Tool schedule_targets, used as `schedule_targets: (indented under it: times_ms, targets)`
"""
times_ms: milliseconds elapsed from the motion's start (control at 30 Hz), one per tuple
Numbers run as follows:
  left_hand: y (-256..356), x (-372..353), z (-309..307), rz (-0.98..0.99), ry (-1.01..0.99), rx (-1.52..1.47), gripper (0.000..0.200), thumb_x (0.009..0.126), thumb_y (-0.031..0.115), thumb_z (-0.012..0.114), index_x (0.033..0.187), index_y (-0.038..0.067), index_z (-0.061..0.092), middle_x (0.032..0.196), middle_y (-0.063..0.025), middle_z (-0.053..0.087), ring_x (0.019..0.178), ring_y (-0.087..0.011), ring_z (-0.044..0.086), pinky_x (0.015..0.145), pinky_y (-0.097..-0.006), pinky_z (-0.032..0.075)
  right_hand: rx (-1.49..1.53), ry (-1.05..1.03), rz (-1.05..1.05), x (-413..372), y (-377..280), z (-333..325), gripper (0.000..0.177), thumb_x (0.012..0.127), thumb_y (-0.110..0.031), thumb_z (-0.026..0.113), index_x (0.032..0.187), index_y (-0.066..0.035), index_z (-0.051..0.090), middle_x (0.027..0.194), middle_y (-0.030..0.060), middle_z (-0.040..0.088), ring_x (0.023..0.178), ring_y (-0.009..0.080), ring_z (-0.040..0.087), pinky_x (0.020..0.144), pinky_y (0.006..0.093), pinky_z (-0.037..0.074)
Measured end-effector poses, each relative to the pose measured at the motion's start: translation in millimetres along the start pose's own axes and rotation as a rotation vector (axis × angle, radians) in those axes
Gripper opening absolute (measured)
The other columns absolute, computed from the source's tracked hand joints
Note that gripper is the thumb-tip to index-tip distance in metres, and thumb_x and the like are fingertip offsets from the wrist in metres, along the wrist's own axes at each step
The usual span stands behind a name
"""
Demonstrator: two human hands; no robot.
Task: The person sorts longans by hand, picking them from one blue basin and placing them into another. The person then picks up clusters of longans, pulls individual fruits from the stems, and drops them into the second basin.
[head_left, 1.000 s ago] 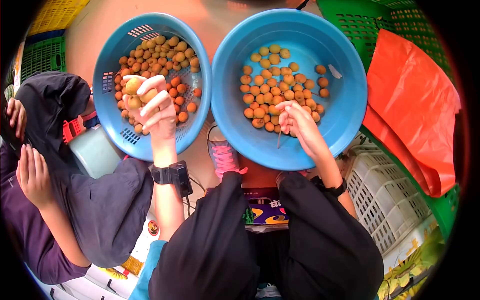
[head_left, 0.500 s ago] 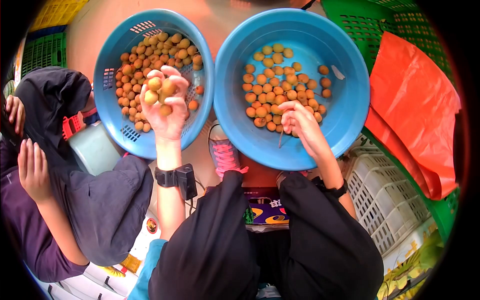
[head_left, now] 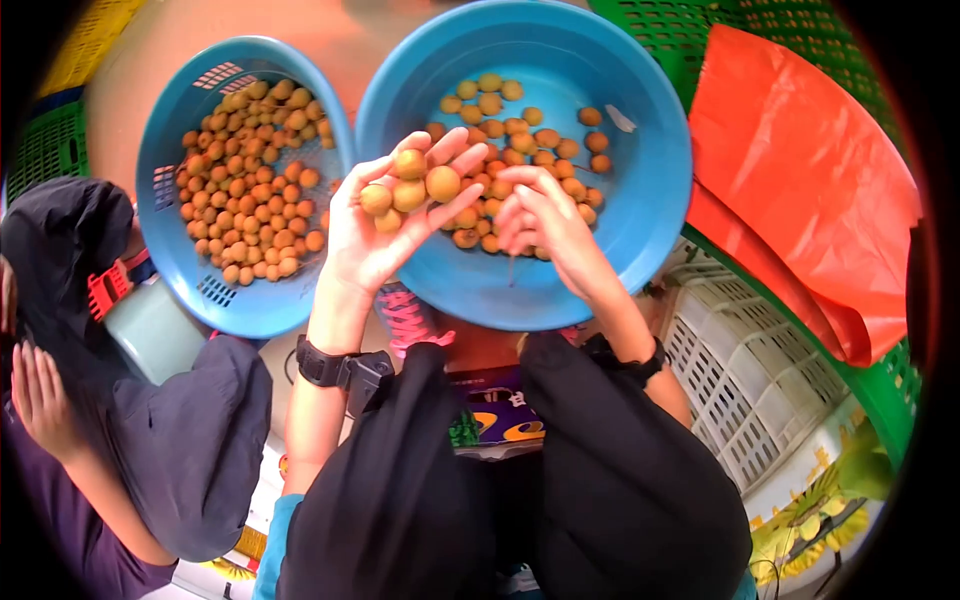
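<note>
Tan and orange-brown fruit (head_left: 410,190) is glowing in the left hand (head_left: 370,245) against a bright blue basin (head_left: 640,170), while a matching blue basket (head_left: 165,260), patterned with slotted holes, is showing more of the same warm tones. An orange-red sheet (head_left: 800,190) is blazing over green lattice crates (head_left: 700,30); a white grid-walled crate (head_left: 740,400) is paling beside black trousers (head_left: 600,480). Pink laces (head_left: 405,320) are flashing below the basin, and a black strap (head_left: 320,365) is banding the left wrist.

Smooth glossy plastic basin (head_left: 650,180); matt rough-skinned fruit (head_left: 442,184).
</note>
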State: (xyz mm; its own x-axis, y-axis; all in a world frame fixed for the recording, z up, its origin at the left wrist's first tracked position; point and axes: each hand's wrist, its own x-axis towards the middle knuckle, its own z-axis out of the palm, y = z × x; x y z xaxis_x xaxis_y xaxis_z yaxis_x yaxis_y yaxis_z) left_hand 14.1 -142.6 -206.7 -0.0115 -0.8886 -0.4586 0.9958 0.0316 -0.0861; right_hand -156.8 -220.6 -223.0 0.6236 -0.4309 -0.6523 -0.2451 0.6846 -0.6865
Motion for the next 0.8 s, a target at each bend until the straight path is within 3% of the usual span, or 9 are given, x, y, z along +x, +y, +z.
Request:
schedule_targets:
  times_ms: [133, 267, 400, 467, 600, 667, 700, 800]
  targets:
    - [-16, 14, -7, -0.1, 0.084, 0.075, 0.032, 0.083, 0.018, 0.036, 0.108, -0.002, 0.044, 0.125, -0.0191, 0.036, 0.117, -0.0328, 0.033, 0.095, -0.0483, 0.032, 0.093, -0.069, 0.026, 7, -3, 8, 0.032, 0.089, -0.031, 0.034, 0.111, -0.008, 0.039, 0.09, 0.0066, 0.052, 0.071, 0.0137, 0.055, 0.056, 0.024, 0.044]
    - [-21, 16, -5, -0.177, 0.093, 0.252, 0.035, 0.084, 0.019, 0.037, 0.111, -0.002, 0.043, 0.125, -0.0184, 0.037, 0.114, -0.0321, 0.038, 0.09, -0.0472, 0.038, 0.342, -0.153, 0.054, 13, 10, -2, 0.033, 0.089, -0.034, 0.032, 0.107, -0.008, 0.042, 0.088, 0.0043, 0.053, 0.069, 0.0106, 0.051, 0.054, 0.0217, 0.041]
    - [-14, 14, -9, -0.148, 0.084, 0.248, 0.035, 0.084, 0.02, 0.037, 0.11, -0.003, 0.043, 0.125, -0.0195, 0.035, 0.115, -0.033, 0.037, 0.089, -0.0485, 0.038, 0.509, -0.277, 0.062, 16, 9, -13, 0.032, 0.088, -0.034, 0.033, 0.1, -0.008, 0.047, 0.081, 0.0029, 0.052, 0.066, 0.0095, 0.051, 0.054, 0.0236, 0.04]
    - [-12, 13, -9, -0.132, 0.091, 0.24, 0.036, 0.083, 0.019, 0.038, 0.11, -0.004, 0.042, 0.126, -0.0204, 0.034, 0.116, -0.0337, 0.035, 0.092, -0.048, 0.036, 0.522, -0.232, 0.085, 17, 10, -15, 0.03, 0.088, -0.032, 0.035, 0.098, -0.007, 0.048, 0.079, 0.0031, 0.052, 0.064, 0.0097, 0.05, 0.054, 0.0235, 0.04]
    - [-9, 12, -12, -0.092, 0.091, 0.153, 0.037, 0.082, 0.017, 0.034, 0.113, -0.003, 0.04, 0.131, -0.0191, 0.028, 0.121, -0.0365, 0.026, 0.095, -0.0469, 0.032, 0.217, -0.067, 0.007, 18, 12, -17, 0.029, 0.088, -0.027, 0.037, 0.101, -0.005, 0.051, 0.083, 0.0045, 0.053, 0.069, 0.0102, 0.053, 0.058, 0.023, 0.042]
    - [-6, 11, -15, -0.101, 0.081, 0.196, 0.042, 0.083, 0.017, 0.032, 0.12, -0.003, 0.036, 0.132, -0.0179, 0.027, 0.122, -0.0358, 0.026, 0.096, -0.0455, 0.03, -0.177, 0.023, -0.066, 18, 13, -12, 0.035, 0.087, -0.026, 0.036, 0.111, -0.005, 0.049, 0.093, 0.0045, 0.054, 0.077, 0.011, 0.052, 0.067, 0.0242, 0.042]
    - [-6, 12, -16, -0.1, 0.083, 0.196, 0.042, 0.083, 0.017, 0.032, 0.12, -0.003, 0.036, 0.132, -0.0179, 0.027, 0.122, -0.0358, 0.026, 0.096, -0.0455, 0.03, -0.228, -0.027, -0.055, 20, 14, -14, 0.035, 0.087, -0.025, 0.037, 0.115, -0.006, 0.047, 0.101, 0.006, 0.053, 0.086, 0.0122, 0.054, 0.072, 0.0254, 0.043]
    - [-7, 14, -20, -0.107, 0.117, 0.273, 0.046, 0.083, 0.016, 0.031, 0.126, -0.001, 0.029, 0.133, -0.0164, 0.027, 0.121, -0.0331, 0.028, 0.098, -0.043, 0.029, -0.259, -0.073, 0.021, 16, 11, -14, 0.037, 0.086, -0.025, 0.039, 0.117, -0.007, 0.047, 0.103, 0.006, 0.053, 0.09, 0.0139, 0.054, 0.075, 0.0267, 0.043]
